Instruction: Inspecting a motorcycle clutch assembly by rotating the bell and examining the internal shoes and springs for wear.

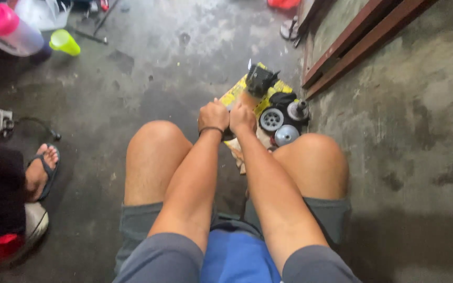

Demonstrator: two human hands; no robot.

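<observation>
Head view looks straight down on a person sitting low on a stained concrete floor [184, 68], knees apart, both forearms reaching forward between them. Left hand [213, 115] and right hand [242, 119] sit side by side, almost touching, both curled shut like fists; what they press or grip beneath them is hidden, so I cannot tell whether anything is actually held.

The relation that matters: the yellow sheet [235, 94] with the parts on it lies from the hands toward 12 and 1 o'clock, running as a slanted strip up toward 1 o'clock. A black motor-like part [260, 79] stands at its far end, at 1 o'clock from the right hand. A white wheel [271, 119] lies just beside the right hand at 3 o'clock, a small grey cylinder part [298, 110] beyond it, and a round metal disc [286, 135] at 4 o'clock, close to the right knee. The right hand is clearly the nearer one to all of these.

At 9 o'clock, well apart, another person's sandalled foot [43, 167] rests on the floor; a pink-lidded jug [9, 29] and green cup [64, 42] stand at 10 o'clock.
</observation>
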